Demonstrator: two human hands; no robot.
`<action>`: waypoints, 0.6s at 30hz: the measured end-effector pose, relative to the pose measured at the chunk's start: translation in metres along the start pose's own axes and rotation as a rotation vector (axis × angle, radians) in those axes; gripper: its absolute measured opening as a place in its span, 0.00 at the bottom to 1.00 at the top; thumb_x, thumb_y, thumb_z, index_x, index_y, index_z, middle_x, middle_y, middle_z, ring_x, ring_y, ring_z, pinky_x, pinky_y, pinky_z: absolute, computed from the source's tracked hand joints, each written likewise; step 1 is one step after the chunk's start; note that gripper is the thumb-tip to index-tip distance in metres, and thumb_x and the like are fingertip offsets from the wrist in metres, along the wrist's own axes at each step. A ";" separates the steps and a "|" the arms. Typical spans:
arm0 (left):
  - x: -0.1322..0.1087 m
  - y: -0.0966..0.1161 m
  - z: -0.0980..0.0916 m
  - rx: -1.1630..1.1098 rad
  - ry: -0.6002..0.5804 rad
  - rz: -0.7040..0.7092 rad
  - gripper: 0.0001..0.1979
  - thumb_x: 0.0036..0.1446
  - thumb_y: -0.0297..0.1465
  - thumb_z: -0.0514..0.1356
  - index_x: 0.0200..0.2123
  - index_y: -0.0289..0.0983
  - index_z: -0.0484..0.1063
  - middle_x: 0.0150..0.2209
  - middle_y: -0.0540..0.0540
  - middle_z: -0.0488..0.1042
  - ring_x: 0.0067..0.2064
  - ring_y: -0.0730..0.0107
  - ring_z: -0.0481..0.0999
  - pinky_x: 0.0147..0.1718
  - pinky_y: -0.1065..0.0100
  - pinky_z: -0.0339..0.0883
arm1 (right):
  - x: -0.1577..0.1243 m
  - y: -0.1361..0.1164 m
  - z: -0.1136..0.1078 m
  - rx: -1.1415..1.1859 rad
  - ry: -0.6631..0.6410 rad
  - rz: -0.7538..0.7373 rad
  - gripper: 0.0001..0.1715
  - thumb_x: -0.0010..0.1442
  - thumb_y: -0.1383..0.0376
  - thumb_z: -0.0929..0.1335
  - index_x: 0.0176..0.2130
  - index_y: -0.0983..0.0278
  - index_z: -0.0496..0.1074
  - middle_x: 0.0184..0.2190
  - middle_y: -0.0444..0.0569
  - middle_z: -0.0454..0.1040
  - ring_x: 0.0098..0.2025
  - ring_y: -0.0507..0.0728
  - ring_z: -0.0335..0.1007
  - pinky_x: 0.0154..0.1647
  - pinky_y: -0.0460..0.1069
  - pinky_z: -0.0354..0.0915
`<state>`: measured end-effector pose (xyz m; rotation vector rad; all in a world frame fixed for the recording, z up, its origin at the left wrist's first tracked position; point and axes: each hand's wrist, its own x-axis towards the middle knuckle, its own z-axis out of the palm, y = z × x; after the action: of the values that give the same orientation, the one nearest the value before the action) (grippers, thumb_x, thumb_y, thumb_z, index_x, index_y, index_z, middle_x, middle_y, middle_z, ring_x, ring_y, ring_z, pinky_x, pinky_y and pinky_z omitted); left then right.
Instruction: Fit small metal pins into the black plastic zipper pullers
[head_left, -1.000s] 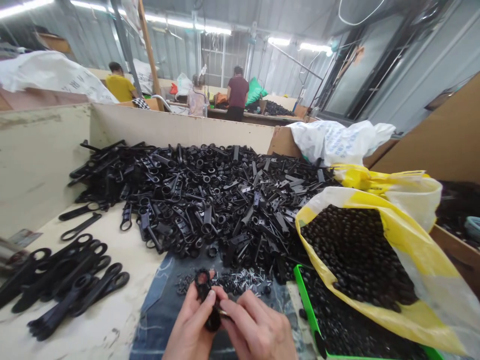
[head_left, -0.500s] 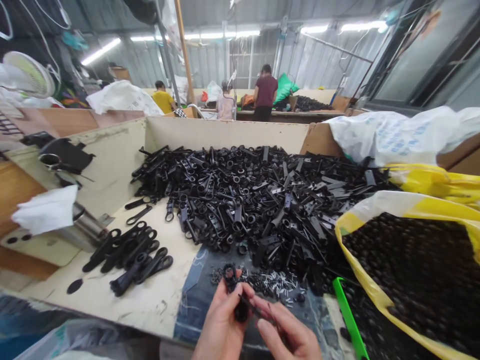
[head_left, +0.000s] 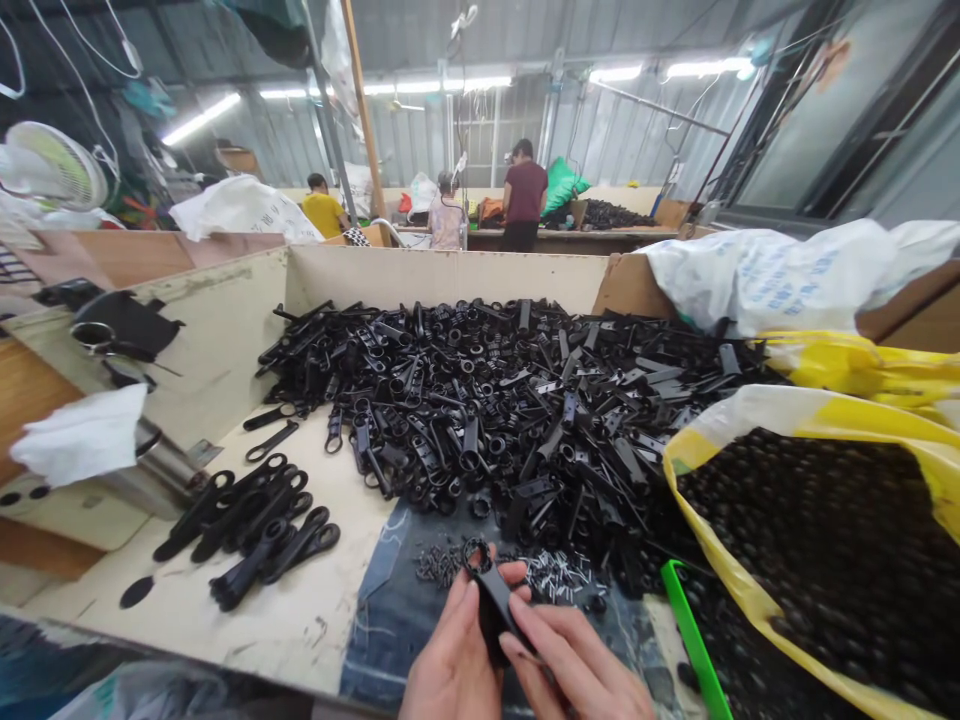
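Both my hands are low at the centre, and my left hand (head_left: 452, 660) and my right hand (head_left: 574, 665) grip a black plastic strap-shaped part (head_left: 493, 610) with a ring at its top end. My right fingers press on its lower shank. Beneath my hands lies a dark denim cloth (head_left: 379, 590) strewn with small silver metal pins (head_left: 559, 577) and tiny black pieces (head_left: 439, 565). A large heap of black plastic parts (head_left: 480, 420) rises just beyond them. The lower end of the held part is hidden by my fingers.
Several assembled black pieces (head_left: 255, 535) lie in a row on the cream bench (head_left: 277, 630) to the left. On the right, a yellow-and-white sack (head_left: 750, 440) holds dark beads, beside a green tray rim (head_left: 694, 640). Co-workers stand at a far bench.
The view has shifted slightly. My hands have turned the black part so its ring sits on top and its long shank shows, and my right fingers have moved down onto the shank.
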<state>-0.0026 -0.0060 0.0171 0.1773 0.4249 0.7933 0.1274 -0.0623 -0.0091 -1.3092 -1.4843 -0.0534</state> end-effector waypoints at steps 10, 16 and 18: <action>-0.001 -0.010 0.008 0.010 0.107 0.085 0.13 0.60 0.31 0.71 0.49 0.42 0.84 0.53 0.41 0.84 0.51 0.62 0.83 0.52 0.65 0.76 | 0.004 -0.004 -0.001 -0.067 0.050 -0.095 0.18 0.68 0.71 0.69 0.55 0.59 0.79 0.34 0.49 0.83 0.31 0.55 0.82 0.31 0.44 0.77; -0.004 -0.008 0.019 0.035 0.127 0.089 0.13 0.57 0.31 0.73 0.46 0.42 0.85 0.50 0.40 0.85 0.49 0.62 0.83 0.50 0.66 0.76 | 0.010 -0.009 -0.002 -0.067 0.116 -0.130 0.13 0.68 0.71 0.70 0.51 0.63 0.81 0.32 0.48 0.82 0.29 0.53 0.81 0.30 0.43 0.75; -0.004 -0.009 0.021 0.045 0.126 0.082 0.13 0.56 0.32 0.74 0.46 0.40 0.85 0.50 0.40 0.85 0.49 0.62 0.83 0.51 0.66 0.75 | 0.009 -0.008 -0.003 -0.070 0.106 -0.135 0.13 0.69 0.71 0.70 0.52 0.63 0.80 0.33 0.49 0.83 0.30 0.54 0.81 0.31 0.44 0.76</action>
<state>0.0095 -0.0151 0.0350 0.1875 0.5578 0.8786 0.1257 -0.0613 0.0028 -1.2410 -1.4895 -0.2609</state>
